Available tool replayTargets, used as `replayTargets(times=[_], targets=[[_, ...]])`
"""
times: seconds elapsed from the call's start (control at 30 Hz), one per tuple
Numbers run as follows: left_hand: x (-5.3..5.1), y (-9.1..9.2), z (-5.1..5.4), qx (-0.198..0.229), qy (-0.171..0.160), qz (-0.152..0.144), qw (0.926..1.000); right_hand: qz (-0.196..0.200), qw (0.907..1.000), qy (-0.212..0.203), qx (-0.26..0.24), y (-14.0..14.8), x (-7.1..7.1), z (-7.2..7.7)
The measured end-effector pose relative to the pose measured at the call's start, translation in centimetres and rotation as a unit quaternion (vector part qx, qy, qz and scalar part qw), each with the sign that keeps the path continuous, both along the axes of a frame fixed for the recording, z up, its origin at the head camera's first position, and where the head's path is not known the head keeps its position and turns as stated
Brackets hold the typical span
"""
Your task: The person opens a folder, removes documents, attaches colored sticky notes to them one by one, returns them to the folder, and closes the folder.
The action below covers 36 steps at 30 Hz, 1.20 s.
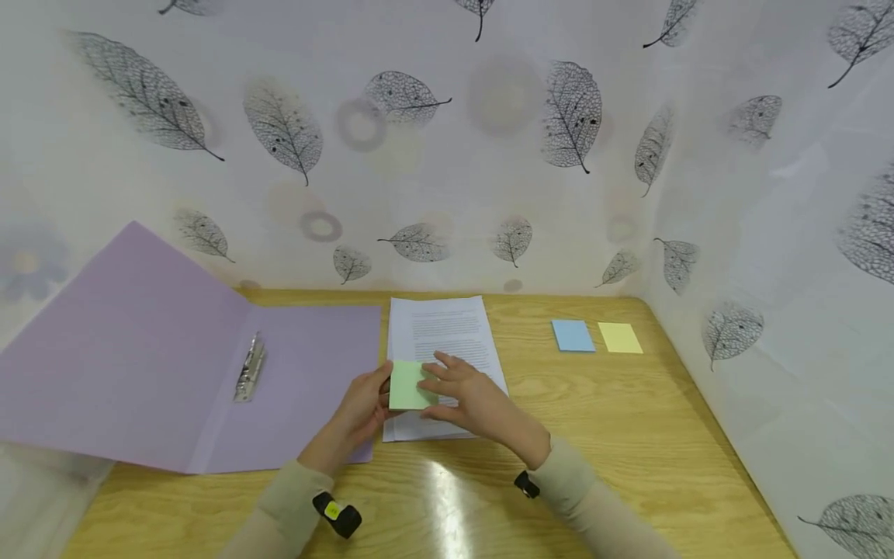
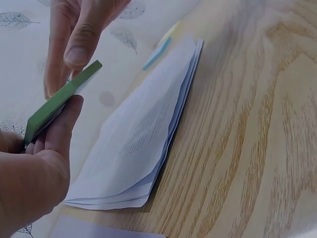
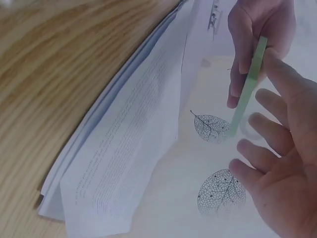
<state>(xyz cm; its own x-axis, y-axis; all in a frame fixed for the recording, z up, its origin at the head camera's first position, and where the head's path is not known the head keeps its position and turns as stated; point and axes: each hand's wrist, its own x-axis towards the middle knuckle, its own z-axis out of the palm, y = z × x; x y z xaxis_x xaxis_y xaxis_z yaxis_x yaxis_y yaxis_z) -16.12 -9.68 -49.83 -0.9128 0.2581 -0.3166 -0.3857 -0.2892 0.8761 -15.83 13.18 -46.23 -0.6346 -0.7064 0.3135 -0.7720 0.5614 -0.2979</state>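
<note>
A light green sticky note pad [image 1: 408, 386] is held up over the stack of printed papers [image 1: 447, 322]. My left hand [image 1: 361, 405] grips its left edge, with fingers beneath it in the left wrist view. On the pad's other side is my right hand [image 1: 478, 396], its fingers spread over the right part of the pad. In the right wrist view, those fingers [image 3: 270, 131] are loosely bent and apart, with the thumb close to the pad's edge; whether it touches is hard to tell. The green pad [image 3: 249, 87] appears edge-on there.
An open purple folder [image 1: 307, 349] with a metal clip [image 1: 250, 369] lies at the left, its cover raised against the leaf-patterned curtain [image 1: 433, 178]. Blue sticky notes [image 1: 573, 335] and yellow sticky notes [image 1: 620, 338] lie at the back right of the wooden table [image 1: 615, 435].
</note>
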Motion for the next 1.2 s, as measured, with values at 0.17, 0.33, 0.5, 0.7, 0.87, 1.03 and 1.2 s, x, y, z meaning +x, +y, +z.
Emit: replayTargets(times=[0.17, 0.33, 0.5, 0.7, 0.87, 1.03, 1.2], targets=[[0.4, -0.4, -0.3, 0.019, 0.004, -0.027, 0.9994, 0.022, 0.9982, -0.056, -0.007, 0.3, -0.2, 0.5], [0.7, -0.6, -0.6, 0.044, -0.003, -0.038, 0.9983, 0.031, 0.9969, -0.067, -0.027, 0.5, -0.3, 0.8], [0.9, -0.4, -0.6, 0.061, 0.001, -0.041, 0.9973, 0.032, 0.9983, -0.037, -0.030, 0.4, -0.3, 0.4], [0.9, -0.3, -0.6, 0.071, -0.004, -0.034, 0.9969, 0.027, 0.9977, -0.020, -0.059, 0.2, -0.7, 0.2], [0.9, -0.6, -0.6, 0.087, -0.014, -0.034, 0.9955, 0.011, 0.9945, -0.036, -0.097, 0.2, -1.2, 0.3], [1.2, -1.0, -0.5, 0.118, -0.011, -0.063, 0.9909, -0.013, 0.9925, -0.052, -0.110, 0.2, -1.6, 0.0], [1.4, -1.3, -0.6, 0.096, 0.017, -0.106, 0.9896, -0.031, 0.9911, -0.050, -0.120, 0.3, -1.9, -0.5]])
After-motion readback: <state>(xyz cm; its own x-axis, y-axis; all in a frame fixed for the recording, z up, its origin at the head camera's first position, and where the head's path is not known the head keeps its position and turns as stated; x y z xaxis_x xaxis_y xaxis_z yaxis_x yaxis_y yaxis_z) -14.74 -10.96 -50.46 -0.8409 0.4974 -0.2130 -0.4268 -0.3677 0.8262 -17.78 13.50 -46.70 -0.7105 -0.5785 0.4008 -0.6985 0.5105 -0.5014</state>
